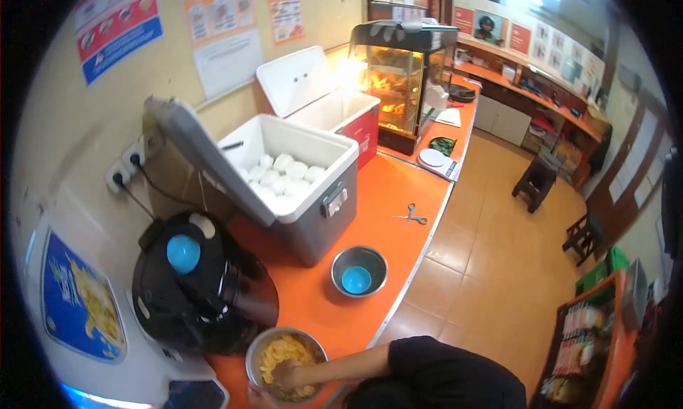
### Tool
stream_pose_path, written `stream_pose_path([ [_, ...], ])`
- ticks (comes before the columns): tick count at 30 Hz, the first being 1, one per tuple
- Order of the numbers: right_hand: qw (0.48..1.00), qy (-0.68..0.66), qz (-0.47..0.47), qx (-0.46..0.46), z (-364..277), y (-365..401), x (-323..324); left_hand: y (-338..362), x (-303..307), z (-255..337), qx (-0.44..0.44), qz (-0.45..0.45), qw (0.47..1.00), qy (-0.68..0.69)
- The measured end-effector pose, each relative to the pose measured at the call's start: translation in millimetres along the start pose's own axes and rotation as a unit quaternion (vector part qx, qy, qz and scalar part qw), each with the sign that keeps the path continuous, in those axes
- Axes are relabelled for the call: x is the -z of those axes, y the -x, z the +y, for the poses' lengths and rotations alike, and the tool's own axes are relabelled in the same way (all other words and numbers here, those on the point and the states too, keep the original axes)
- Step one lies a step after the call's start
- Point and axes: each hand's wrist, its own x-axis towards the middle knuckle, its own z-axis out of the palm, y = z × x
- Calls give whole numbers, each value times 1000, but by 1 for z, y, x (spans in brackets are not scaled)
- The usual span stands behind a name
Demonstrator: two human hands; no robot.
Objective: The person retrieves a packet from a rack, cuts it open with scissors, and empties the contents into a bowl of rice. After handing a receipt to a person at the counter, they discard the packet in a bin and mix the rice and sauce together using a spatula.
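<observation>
The right hand (288, 373) is reaching into a round stainless-steel bowl (249, 359) filled with yellow chip-like food pieces (284, 348). The forearm is extending from a dark sleeve (434, 370) at the lower right. The fingers are pointing down into the pieces. It cannot be determined whether they are gripping any. Only a small part of the left hand (257, 396) is showing at the bottom edge of the view, touching the near rim of the bowl. Its finger position cannot be determined.

The bowl is sitting at the near end of an orange counter (384, 195), just beside a black round electric cooker with a blue knob (185, 256) on its left.

A smaller steel bowl (338, 263) is standing farther along the counter, with a blue plastic cup (356, 279) lying inside it. Behind it, a grey cool box (313, 231) is standing with its lid (192, 145) raised, holding white rounded lumps (284, 174). A second cool box with a red body and a white lid (334, 110) is standing open beyond it. Blue-handled scissors (410, 217) are lying on the counter near its front edge, well apart from both bowls. A glass-fronted heated display cabinet (398, 81) is glowing at the far end.
</observation>
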Motion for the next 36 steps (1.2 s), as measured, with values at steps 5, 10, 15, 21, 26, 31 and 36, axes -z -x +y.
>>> stream_pose_path([
  [5, 998, 16, -4, 56, 41, -35, -24, 22, 4, 18, 5, -54, 990, 133],
  [10, 999, -10, -52, 7, 19, 22, 5, 2, 5, -9, -9, -71, 996, 60],
  [15, 995, 90, 27, -31, 2, -19, -46, -8, 11, -34, -30, -86, 995, -27],
  [21, 962, 35, 270, -32, 52, 57, 3, -22, 6, -62, -193, 88, 950, -231],
  [26, 851, -475, 81, 208, 190, 183, 34, 32, -28, 55, -321, 223, 885, -254],
  [31, 363, -890, 234, -142, 417, 334, -232, 121, -199, 218, -427, 160, 888, -62],
  [36, 733, -391, 41, -555, 530, 582, -447, 267, -379, 340, -495, -81, 864, 42],
])
